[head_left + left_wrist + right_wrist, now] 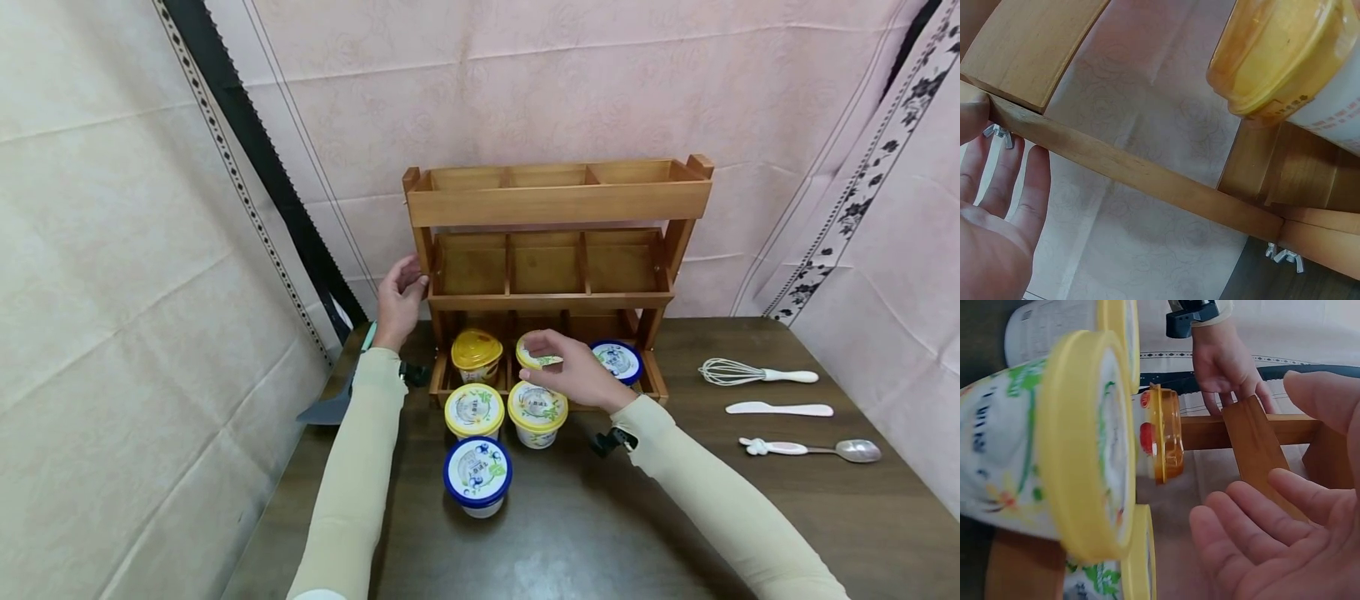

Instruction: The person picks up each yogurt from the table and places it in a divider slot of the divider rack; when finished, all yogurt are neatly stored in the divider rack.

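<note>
My left hand (400, 302) holds the left side post of a three-tier wooden rack (561, 205); in the left wrist view its thumb and fingers (1036, 187) lie on either side of the post. Over a yellow-lidded cup (528, 357) in the bottom tier's middle compartment, my right hand (576, 372) hovers with relaxed fingers, partly hiding the cup. The right wrist view shows this hand (1272, 544) holding nothing. An amber-lidded cup (477, 350) stands in the bottom left compartment, a blue-lidded cup (618, 361) at the bottom right.
Two yellow-lidded cups (475, 410) (537, 405) stand before the rack, with a blue-lidded cup (477, 472) nearer. At right lie a whisk (757, 372), a white knife (780, 409) and a spoon (810, 449). A dark grey object (327, 411) lies beside the left forearm.
</note>
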Motion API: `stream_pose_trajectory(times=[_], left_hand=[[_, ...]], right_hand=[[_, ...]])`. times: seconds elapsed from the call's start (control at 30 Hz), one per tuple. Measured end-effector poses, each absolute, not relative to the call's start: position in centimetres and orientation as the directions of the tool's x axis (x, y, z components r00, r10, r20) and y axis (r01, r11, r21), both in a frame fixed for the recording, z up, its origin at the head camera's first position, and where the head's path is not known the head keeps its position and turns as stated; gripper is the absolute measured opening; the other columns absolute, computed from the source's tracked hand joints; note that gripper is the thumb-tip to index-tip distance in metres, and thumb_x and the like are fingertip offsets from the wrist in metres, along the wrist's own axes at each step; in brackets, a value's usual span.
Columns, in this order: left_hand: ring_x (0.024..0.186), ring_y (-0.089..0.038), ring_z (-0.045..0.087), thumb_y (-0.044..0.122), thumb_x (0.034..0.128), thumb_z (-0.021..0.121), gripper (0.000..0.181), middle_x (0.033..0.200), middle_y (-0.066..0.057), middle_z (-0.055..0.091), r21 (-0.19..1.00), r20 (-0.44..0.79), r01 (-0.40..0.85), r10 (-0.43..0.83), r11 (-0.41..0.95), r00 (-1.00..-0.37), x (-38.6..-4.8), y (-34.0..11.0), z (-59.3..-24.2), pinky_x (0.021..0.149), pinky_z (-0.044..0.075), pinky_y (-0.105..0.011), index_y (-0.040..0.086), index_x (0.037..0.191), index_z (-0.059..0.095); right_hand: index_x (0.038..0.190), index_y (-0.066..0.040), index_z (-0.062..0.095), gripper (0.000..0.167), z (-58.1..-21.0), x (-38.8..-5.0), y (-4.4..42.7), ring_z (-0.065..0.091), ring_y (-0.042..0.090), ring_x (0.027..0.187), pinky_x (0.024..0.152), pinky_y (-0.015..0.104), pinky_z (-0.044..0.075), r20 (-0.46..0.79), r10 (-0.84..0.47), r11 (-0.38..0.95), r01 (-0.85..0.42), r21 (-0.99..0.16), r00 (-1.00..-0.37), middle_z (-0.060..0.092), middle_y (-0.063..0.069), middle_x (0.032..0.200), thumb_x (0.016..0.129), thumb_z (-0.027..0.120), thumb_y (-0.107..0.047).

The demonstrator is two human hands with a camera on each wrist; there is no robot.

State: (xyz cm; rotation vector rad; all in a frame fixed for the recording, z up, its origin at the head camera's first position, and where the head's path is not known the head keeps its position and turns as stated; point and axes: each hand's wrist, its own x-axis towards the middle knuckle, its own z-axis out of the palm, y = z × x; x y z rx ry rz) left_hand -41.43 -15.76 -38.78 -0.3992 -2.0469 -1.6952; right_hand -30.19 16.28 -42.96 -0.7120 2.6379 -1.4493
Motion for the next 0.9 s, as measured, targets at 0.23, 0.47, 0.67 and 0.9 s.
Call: stream_pose_trajectory(times=[0.23, 0.47, 0.67, 0.9], left_hand=[[0.137, -0.036, 0.058, 0.004, 0.1065, 0.061, 0.043, 0.141, -0.022, 0.061, 0.85, 0.508, 0.489, -0.064, 0.193, -0.859, -42.2, -15.9, -39.4, 0.121, 0.045, -0.048, 0.004, 0.15, 0.055], [0.135, -0.031, 0.06, 0.011, 0.1059, 0.064, 0.044, 0.14, -0.016, 0.063, 0.837, 0.531, 0.51, -0.069, 0.201, -0.845, -44.1, -16.7, -41.0, 0.119, 0.046, -0.048, 0.012, 0.149, 0.057], [0.133, -0.028, 0.061, 0.015, 0.1054, 0.066, 0.043, 0.138, -0.012, 0.065, 0.831, 0.538, 0.517, -0.059, 0.205, -0.841, -43.9, -16.9, -40.9, 0.117, 0.049, -0.047, 0.016, 0.148, 0.059], [0.134, -0.027, 0.061, 0.017, 0.1056, 0.066, 0.043, 0.139, -0.011, 0.065, 0.832, 0.535, 0.514, -0.054, 0.211, -0.843, -43.9, -16.9, -41.1, 0.119, 0.048, -0.045, 0.019, 0.148, 0.059]], right_hand=[[0.147, -0.014, 0.057, 0.065, -44.0, -28.9, 17.3, 0.059, 0.036, 0.137, 0.108, 0.061, 0.053, 0.203, -0.38, 0.462, -0.375, -0.804, -0.902, 0.059, 0.014, 0.152, 0.094, 0.081, -0.044], [0.146, -0.007, 0.057, 0.07, -45.1, -27.9, 18.3, 0.06, 0.041, 0.135, 0.11, 0.06, 0.052, 0.207, -0.362, 0.495, -0.376, -0.783, -0.909, 0.06, 0.016, 0.15, 0.092, 0.084, -0.042], [0.145, -0.006, 0.058, 0.07, -46.0, -27.2, 18.9, 0.062, 0.038, 0.132, 0.109, 0.06, 0.053, 0.216, -0.352, 0.525, -0.383, -0.76, -0.911, 0.062, 0.018, 0.147, 0.09, 0.086, -0.039], [0.147, -0.009, 0.057, 0.076, -47.5, -26.9, 19.1, 0.065, 0.032, 0.129, 0.108, 0.055, 0.056, 0.195, -0.366, 0.556, -0.382, -0.738, -0.91, 0.064, 0.01, 0.145, 0.086, 0.089, -0.043]])
